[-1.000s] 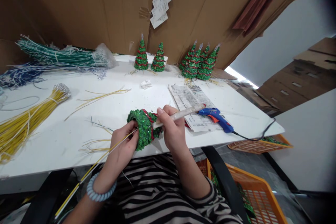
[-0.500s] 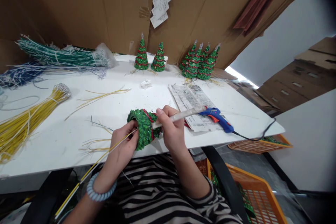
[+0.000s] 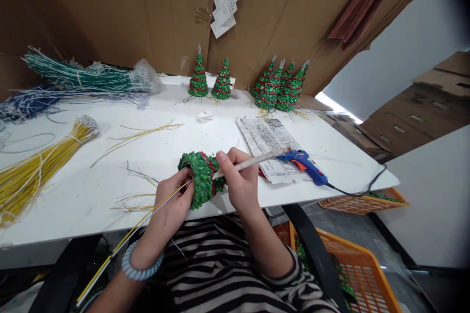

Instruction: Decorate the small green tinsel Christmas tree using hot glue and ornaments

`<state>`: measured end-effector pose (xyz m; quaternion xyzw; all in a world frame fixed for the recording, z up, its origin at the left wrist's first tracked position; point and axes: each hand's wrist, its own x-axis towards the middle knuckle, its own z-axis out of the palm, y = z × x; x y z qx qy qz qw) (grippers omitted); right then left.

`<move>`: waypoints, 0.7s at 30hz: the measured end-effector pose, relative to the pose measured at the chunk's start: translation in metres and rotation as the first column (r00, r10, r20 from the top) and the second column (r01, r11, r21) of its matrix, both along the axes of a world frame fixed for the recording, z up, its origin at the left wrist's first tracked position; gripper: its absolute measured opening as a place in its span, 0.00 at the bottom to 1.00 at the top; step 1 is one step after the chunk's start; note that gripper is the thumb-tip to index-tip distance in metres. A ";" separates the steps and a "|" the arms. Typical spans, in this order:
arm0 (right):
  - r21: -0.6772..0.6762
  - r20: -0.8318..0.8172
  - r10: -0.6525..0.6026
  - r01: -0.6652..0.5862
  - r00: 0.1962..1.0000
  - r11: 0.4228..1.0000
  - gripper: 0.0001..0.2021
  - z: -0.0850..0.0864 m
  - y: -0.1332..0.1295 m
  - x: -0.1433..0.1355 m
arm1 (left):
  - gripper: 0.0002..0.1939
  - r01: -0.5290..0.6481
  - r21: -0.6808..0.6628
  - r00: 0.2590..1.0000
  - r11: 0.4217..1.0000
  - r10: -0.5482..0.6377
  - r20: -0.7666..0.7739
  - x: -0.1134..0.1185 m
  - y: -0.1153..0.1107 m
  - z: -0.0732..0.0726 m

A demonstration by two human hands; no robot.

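A small green Christmas tree ornament with red trim lies tilted on its side over the table's front edge, its hollow base toward the left. My left hand grips the base rim, fingertips tucked inside the hollow and partly hidden. Yellow and white wires run from the base across that wrist. In my right hand is a long whitish stick, pinched under the thumb, its near end against the tree's side. The far end of the stick overlaps the tip of a blue glue gun in view.
The glue gun lies on folded newspaper on the white table. Finished trees stand at the back. Bundles of yellow wires and green wires lie left. An orange crate stands below right.
Almost nothing differs. The whitish stick has turned slightly in my right hand, while the tree and my left hand stay in place.
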<state>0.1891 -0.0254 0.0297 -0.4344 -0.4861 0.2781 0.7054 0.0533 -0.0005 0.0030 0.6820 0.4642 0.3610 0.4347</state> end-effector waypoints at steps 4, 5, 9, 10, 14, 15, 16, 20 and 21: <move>-0.016 -0.001 0.006 -0.006 1.000 1.000 0.24 0.000 0.000 0.000 | 0.15 0.006 -0.015 1.000 1.000 -0.006 0.010 -0.001 0.000 -0.001; -0.016 -0.033 0.010 -0.011 0.999 1.000 0.24 -0.001 0.001 0.001 | 0.15 0.012 -0.018 1.000 1.000 -0.012 0.012 -0.001 0.001 -0.001; 0.006 -0.149 0.040 -0.039 0.988 0.999 0.21 -0.005 0.003 0.005 | 0.14 0.035 -0.096 0.996 0.995 -0.027 0.086 -0.003 0.001 -0.001; 0.005 -0.154 0.051 -0.051 0.987 0.999 0.21 -0.006 0.003 0.005 | 0.14 0.034 -0.139 0.991 0.990 -0.015 0.135 -0.005 0.000 0.000; -0.044 -0.138 0.082 -0.089 0.987 0.995 0.15 -0.004 0.002 0.005 | 0.20 -0.134 -0.232 0.917 0.963 0.209 0.340 -0.024 0.003 0.006; -0.061 -0.129 0.080 -0.089 0.988 0.994 0.14 -0.003 0.002 0.005 | 0.21 -0.208 -0.204 0.891 0.957 0.272 0.365 -0.033 0.005 0.009; -0.075 -0.119 0.078 -0.088 0.990 0.993 0.12 -0.002 0.001 0.005 | 0.22 -0.271 -0.168 0.874 0.948 0.316 0.369 -0.041 0.008 0.013; -0.070 -0.095 0.102 -0.109 0.990 0.992 0.09 0.002 -0.002 0.005 | 0.21 -0.296 0.051 0.924 0.954 0.272 0.269 -0.069 0.019 0.032; -0.065 -0.086 0.114 -0.119 0.990 0.991 0.08 0.003 -0.003 0.004 | 0.20 -0.282 0.107 0.938 0.953 0.250 0.238 -0.072 0.020 0.037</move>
